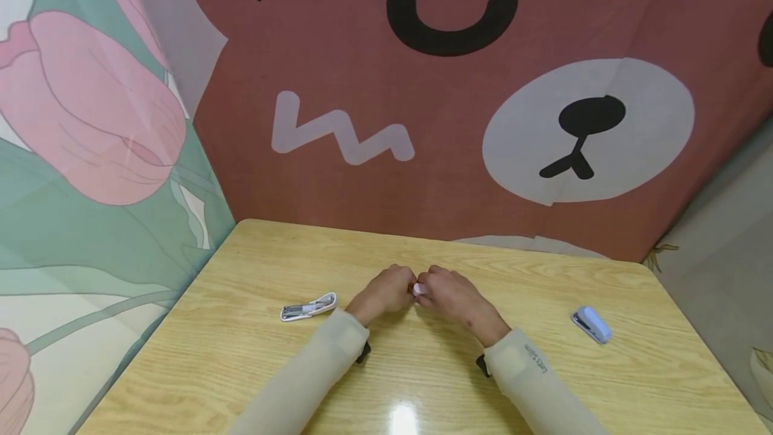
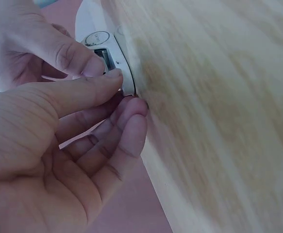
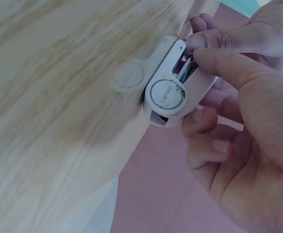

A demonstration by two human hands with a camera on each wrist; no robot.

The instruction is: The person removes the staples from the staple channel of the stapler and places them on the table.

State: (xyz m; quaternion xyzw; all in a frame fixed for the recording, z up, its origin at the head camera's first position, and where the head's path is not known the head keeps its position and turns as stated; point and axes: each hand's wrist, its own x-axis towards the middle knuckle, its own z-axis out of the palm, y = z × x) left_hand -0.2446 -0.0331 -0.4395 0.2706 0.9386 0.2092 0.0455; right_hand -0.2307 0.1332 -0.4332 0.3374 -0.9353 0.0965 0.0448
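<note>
A small white stapler [image 1: 419, 289] stands between the two hands, low over the wooden table. Its round hinge disc [image 3: 166, 95] faces the right wrist camera, and a metal part shows in the gap between its arms. With thumb and fingers, my left hand [image 1: 390, 288] pinches the stapler's front end. My right hand [image 1: 451, 295] grips the body from the other side, its thumb [image 3: 219, 60] up near the metal part. In the left wrist view the white body [image 2: 121, 57] is partly covered by both thumbs.
A second white stapler [image 1: 308, 307] lies spread open on the table [image 1: 253, 368], left of the left forearm. To the right rests a pale lavender stapler [image 1: 594, 323]. Printed cloths [image 1: 338, 193] hang behind the table and along its left side.
</note>
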